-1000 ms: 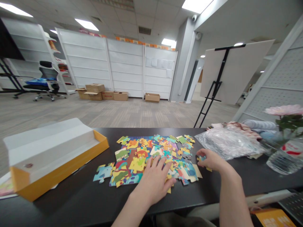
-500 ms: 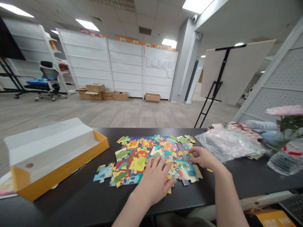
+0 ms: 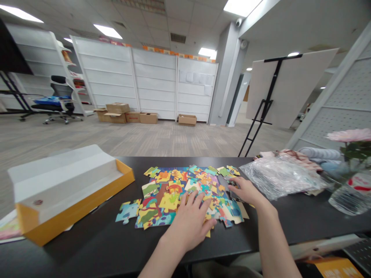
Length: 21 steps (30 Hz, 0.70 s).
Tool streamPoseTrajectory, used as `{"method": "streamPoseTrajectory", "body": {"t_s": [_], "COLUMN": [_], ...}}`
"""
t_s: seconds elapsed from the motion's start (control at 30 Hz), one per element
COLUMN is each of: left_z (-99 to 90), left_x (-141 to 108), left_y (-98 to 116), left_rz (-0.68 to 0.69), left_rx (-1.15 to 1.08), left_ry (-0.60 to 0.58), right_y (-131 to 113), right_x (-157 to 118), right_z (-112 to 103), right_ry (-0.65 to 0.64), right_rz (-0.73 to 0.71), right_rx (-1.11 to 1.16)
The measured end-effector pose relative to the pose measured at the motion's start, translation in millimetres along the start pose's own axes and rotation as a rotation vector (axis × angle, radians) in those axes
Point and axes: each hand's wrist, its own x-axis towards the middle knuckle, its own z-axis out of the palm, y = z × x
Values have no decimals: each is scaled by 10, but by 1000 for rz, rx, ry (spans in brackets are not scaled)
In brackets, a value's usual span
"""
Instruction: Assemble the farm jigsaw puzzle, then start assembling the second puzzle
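Colourful jigsaw pieces lie in an overlapping heap on a dark table. My left hand rests palm down on the front middle of the heap with its fingers spread, holding nothing. At the heap's right edge, the fingers and thumb of my right hand are bent around a jigsaw piece, which is mostly hidden under the hand. A light blue piece sticks out at the left of the heap. Several green and yellow pieces lie along the back edge.
An open yellow and white box stands on the table at the left. To the right are a clear plastic bag, rolled cloths, a plastic bottle and a pink flower. An easel stands beyond the table.
My right hand has turned and shifted slightly left, and its fingers have moved over the pieces at the right edge. My left hand has stayed in place.
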Motion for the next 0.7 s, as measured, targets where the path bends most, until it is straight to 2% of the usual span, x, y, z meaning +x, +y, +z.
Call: {"method": "streamPoseTrajectory", "body": {"t_s": [0.2, 0.4, 0.6, 0.7], "left_z": [12, 23, 12, 13], "left_x": [5, 2, 9, 6], "left_y": [-3, -11, -24, -33], "left_rz": [4, -1, 11, 11], "left_rx": [10, -10, -45, -56], "left_ry": [5, 2, 3, 10], "right_y": [53, 106, 172, 160], "right_x": [22, 216, 449, 554], "right_z": [0, 92, 82, 52], "right_ry": [-17, 128, 108, 77], "right_rz": [31, 29, 243, 293], "right_rx": [-20, -132, -200, -254]}}
